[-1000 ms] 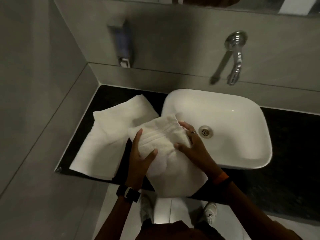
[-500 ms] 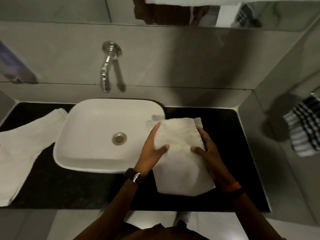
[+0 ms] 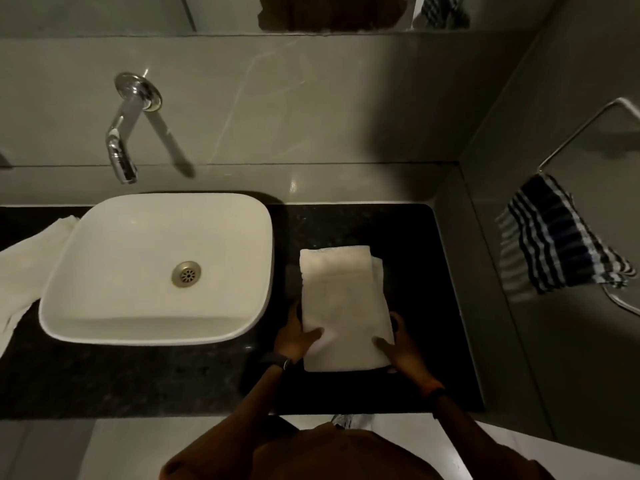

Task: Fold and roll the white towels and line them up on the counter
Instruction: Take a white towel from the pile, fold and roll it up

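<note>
A folded white towel [image 3: 341, 299] lies flat as a long rectangle on the black counter [image 3: 415, 258], right of the basin. My left hand [image 3: 294, 336] grips its near left edge, thumb on top. My right hand [image 3: 401, 348] grips its near right corner, thumb on top, fingers partly under the cloth. A second white towel [image 3: 24, 268] lies spread on the counter left of the basin, partly cut off by the frame edge.
A white basin [image 3: 156, 271] sits on the counter under a chrome wall tap [image 3: 121, 147]. A blue-and-white checked cloth [image 3: 554, 244] hangs from a rail on the right wall. Grey tiled walls close in the back and right side.
Both hands carried the folded towel from the left of the basin across to the right side and laid it flat on the counter. My hands slid down to its near end.
</note>
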